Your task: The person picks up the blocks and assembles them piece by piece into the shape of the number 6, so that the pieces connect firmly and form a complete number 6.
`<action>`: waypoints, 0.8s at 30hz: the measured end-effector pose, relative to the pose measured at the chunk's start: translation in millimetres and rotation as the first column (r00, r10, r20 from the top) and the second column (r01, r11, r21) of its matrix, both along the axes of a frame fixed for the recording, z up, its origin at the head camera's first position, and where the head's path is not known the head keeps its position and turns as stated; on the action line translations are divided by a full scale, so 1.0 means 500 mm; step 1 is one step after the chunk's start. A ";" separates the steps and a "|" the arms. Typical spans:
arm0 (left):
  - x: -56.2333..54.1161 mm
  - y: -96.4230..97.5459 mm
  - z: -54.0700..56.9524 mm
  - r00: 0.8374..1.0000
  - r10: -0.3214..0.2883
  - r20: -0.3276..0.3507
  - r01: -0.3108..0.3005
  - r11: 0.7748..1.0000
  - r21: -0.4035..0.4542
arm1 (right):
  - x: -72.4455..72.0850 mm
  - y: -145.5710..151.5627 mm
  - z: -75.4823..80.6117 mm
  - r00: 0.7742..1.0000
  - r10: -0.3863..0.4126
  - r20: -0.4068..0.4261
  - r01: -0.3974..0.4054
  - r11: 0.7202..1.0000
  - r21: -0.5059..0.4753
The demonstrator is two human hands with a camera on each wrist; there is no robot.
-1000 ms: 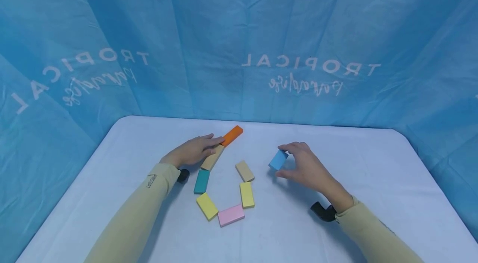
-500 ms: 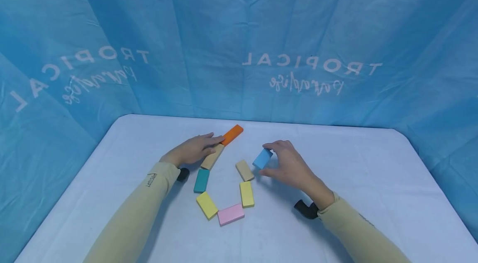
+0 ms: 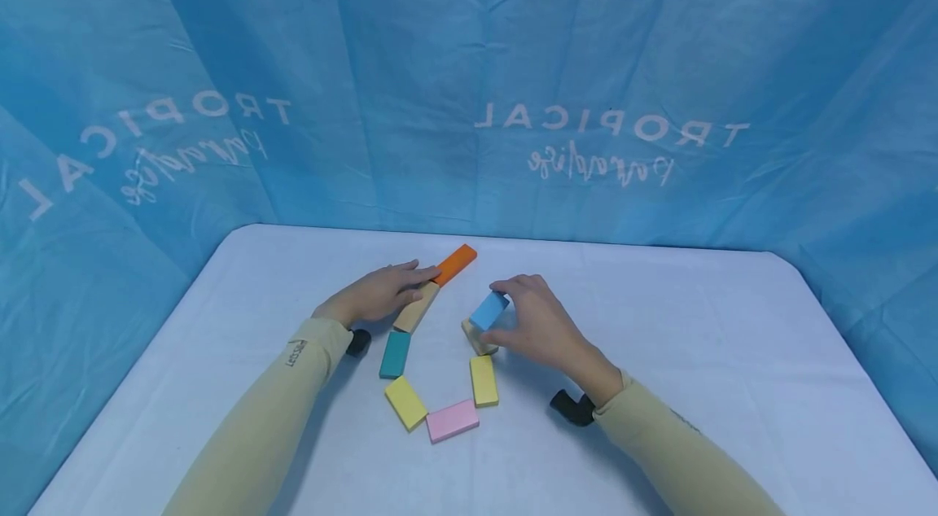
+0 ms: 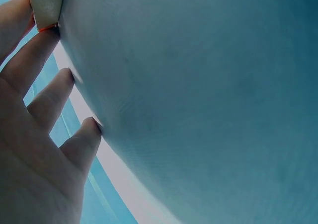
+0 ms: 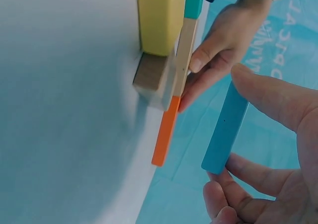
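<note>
In the head view my right hand [image 3: 538,325] pinches a light blue wooden block [image 3: 488,310] by its ends, between thumb and fingers. The right wrist view shows this blue block [image 5: 226,127] raised off the table. It overlaps a short natural-wood block [image 3: 473,338] from above. My left hand [image 3: 377,292] lies with extended fingers over a longer natural-wood block [image 3: 415,309], fingertips at its joint with an orange block [image 3: 458,263]. In the left wrist view the fingers [image 4: 52,97] are spread, one right at the block's end.
A teal block [image 3: 396,354], a yellow block [image 3: 405,403], a pink block [image 3: 453,421] and another yellow block [image 3: 484,381] continue the curved row on the white-covered table [image 3: 659,321]. A blue printed curtain [image 3: 410,76] hangs behind the table's far edge.
My right hand has carried the blue block leftward, from the right side to over the short natural-wood block. My left hand and the other blocks have stayed in place.
</note>
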State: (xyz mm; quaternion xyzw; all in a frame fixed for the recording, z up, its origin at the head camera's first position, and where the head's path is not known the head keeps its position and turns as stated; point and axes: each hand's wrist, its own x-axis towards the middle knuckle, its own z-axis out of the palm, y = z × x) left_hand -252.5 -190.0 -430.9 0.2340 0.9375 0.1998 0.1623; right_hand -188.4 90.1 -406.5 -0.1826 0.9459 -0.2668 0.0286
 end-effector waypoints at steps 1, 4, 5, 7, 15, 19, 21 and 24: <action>0.000 0.000 0.000 1.000 0.001 0.000 -0.001 1.000 -0.003 | 0.000 -0.003 0.001 1.000 0.004 -0.004 -0.004 1.000 0.001; 0.000 0.000 0.000 1.000 0.007 0.005 -0.007 1.000 -0.008 | -0.001 -0.013 0.005 1.000 0.016 -0.017 -0.016 1.000 0.004; 0.000 0.000 -0.001 1.000 0.007 0.005 -0.007 1.000 -0.009 | -0.002 -0.016 0.005 1.000 0.017 -0.018 -0.017 1.000 0.009; -0.001 0.000 -0.003 1.000 0.004 0.003 -0.004 1.000 -0.012 | -0.003 -0.022 0.007 1.000 0.019 -0.020 -0.019 1.000 0.018; -0.001 0.001 -0.001 1.000 -0.003 -0.002 0.003 1.000 -0.018 | -0.008 -0.047 0.013 1.000 0.026 -0.002 -0.026 0.999 0.039; 0.000 0.001 0.001 1.000 -0.009 -0.005 0.009 1.000 -0.005 | -0.011 -0.058 0.011 0.999 0.041 -0.017 -0.040 0.997 0.060; 0.000 0.001 0.002 1.000 -0.011 -0.007 0.011 1.000 -0.001 | -0.013 -0.064 0.011 0.999 0.049 -0.021 -0.047 0.997 0.063; 0.001 -0.001 0.003 1.000 -0.007 -0.008 0.007 1.000 0.002 | -0.015 -0.075 0.010 0.998 0.062 -0.016 -0.061 0.996 0.068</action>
